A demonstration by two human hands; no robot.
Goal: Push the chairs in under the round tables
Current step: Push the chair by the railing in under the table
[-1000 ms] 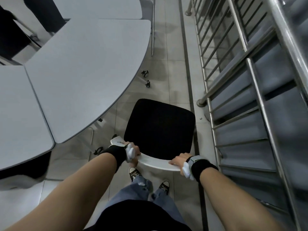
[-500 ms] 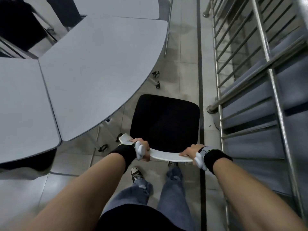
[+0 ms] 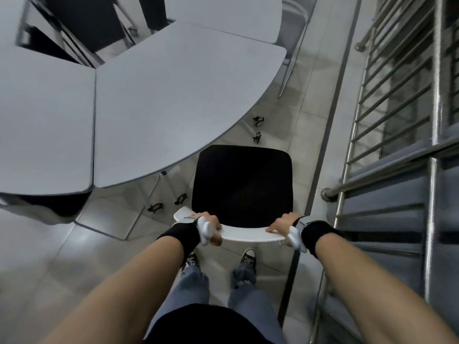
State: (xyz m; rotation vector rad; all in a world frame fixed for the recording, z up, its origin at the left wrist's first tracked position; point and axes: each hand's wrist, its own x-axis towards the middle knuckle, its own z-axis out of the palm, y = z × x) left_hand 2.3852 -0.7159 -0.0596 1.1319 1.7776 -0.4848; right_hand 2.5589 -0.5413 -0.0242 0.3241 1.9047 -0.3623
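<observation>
The chair [image 3: 242, 184] stands on the tiled floor [image 3: 104, 244] in the aisle between the round worktop [image 3: 173, 103] on the left and the steel railing [image 3: 372, 150] on the right. Its black seat is almost wholly clear of the worktop; only the far-left corner meets the curved edge in this view. Both grips are closed on the white backrest [image 3: 248, 234]. The left grip [image 3: 208, 225] has its fingers curled over the top near the left end, and the right grip [image 3: 282, 225] clasps the right end.

The seat's near-to-far axis runs straight ahead along the railing, but the space under the worktop lies far and to the left of the grips. The left grip is the nearer one to the worktop. The push probably needs the right grip to lead, turning the chair leftward so that it goes under rather than along the rim.
</observation>
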